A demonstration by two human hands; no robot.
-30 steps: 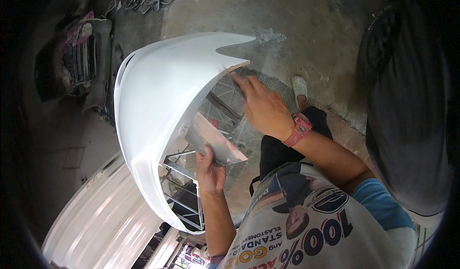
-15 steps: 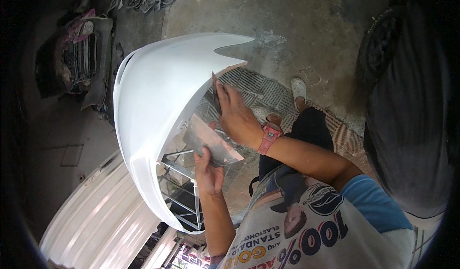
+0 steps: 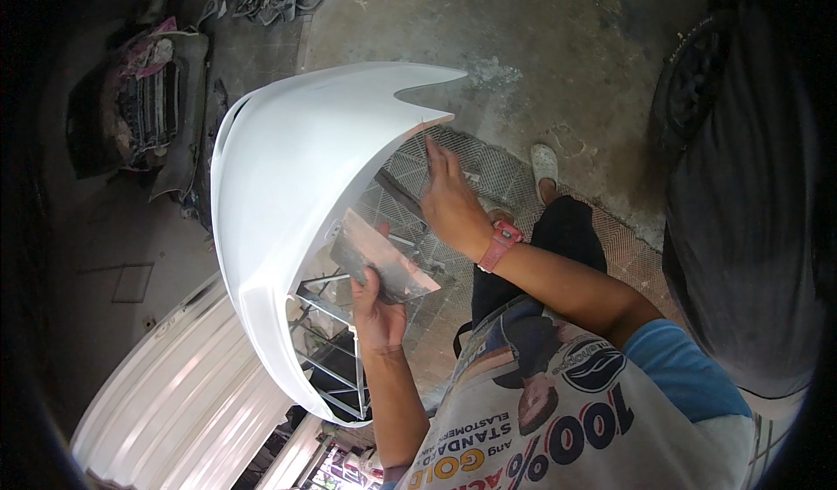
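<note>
A large curved white car body panel [image 3: 288, 159], which looks like a bumper, fills the left middle. Pinkish filler [image 3: 429, 127] lies along its edge near the pointed upper right end. My left hand [image 3: 377, 316] grips a flat rectangular mixing board [image 3: 370, 263], thumb on top, with pink filler smeared over its grey face. Just off the filled edge, my right hand [image 3: 453, 207] is closed with its fingers pointing up at the panel. The thin dark putty spreader in it is seen almost edge-on and mostly hidden by the fingers.
A metal frame stand [image 3: 327, 350] supports the panel from below. White corrugated sheeting [image 3: 174, 385] is at lower left, with a damaged dark car part [image 3: 144, 106] beyond. At right stand a tyre [image 3: 693, 80] and a dark covered shape [image 3: 750, 228]. Grid matting [image 3: 610, 237] lies underfoot.
My right hand has moved right, drawing the spreader away from the panel's edge and turning it nearly edge-on. The board in my left hand has barely shifted.
</note>
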